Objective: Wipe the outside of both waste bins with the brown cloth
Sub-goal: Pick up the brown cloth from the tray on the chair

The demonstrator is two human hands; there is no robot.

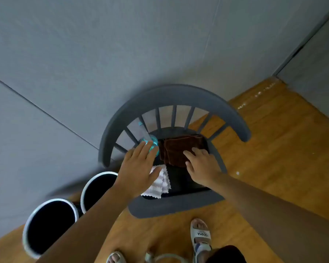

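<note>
Head view, 1 camera, looking steeply down.

A dark grey chair (171,97) was seen against the grey wall, on a wooden floor (273,149). On its dark seat the brown cloth (176,149) lay folded toward the back, near the spindles. Just beside it, at the seat's left rear, a teal spray bottle (153,145) stood. A white-and-pink striped cloth (160,184) lay at the seat's front left, partly hidden.

The left hand (139,168) was held over the seat with fingers straight and spread, the fingertips at or on the bottle's cap; nothing was gripped. The right hand (201,164) was laid with relaxed, extended fingers at the brown cloth's near right edge; contact looked likely, but no pinch was made out.

2 waste bins stood on the floor left of the chair: the nearer bin (49,224) and the farther bin (98,188), both dark inside with pale rims, close together. Their outer walls were mostly hidden from this angle and blurred.

Handling, as judged: the cloth was taken to be soft, light and limp, likely to unfold if lifted by 1 corner; a gathered grip across the folded stack would be better. The bins were judged light and liable to slide under wiping, so a steadying hand at the rim was thought advisable.
</note>
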